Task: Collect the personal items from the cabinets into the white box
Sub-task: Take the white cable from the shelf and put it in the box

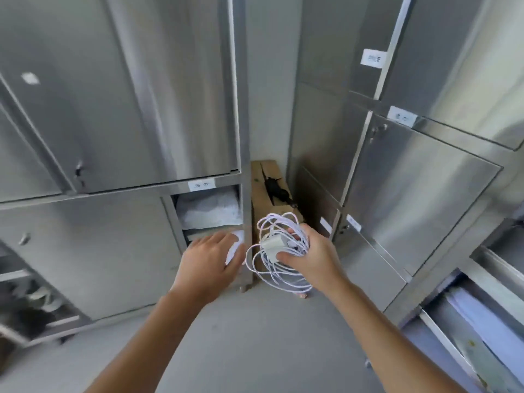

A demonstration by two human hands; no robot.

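Observation:
My right hand (307, 256) grips a white charger block with a tangle of white cable (272, 268) looping below it, held in front of the gap between two steel cabinets. My left hand (211, 259) reaches into the lower shelf of an open compartment (209, 222) in the left cabinet, with its fingers on a white item (236, 245) there. A white bag or cloth (209, 211) lies on the shelf above. The white box is not in view.
Steel locker cabinets stand left (127, 109) and right (411, 180), most doors closed. A cardboard box (269, 188) with a dark object on it sits in the corner gap. Open compartments at the far left (34, 302) and lower right (467, 321) hold things. Grey floor lies below.

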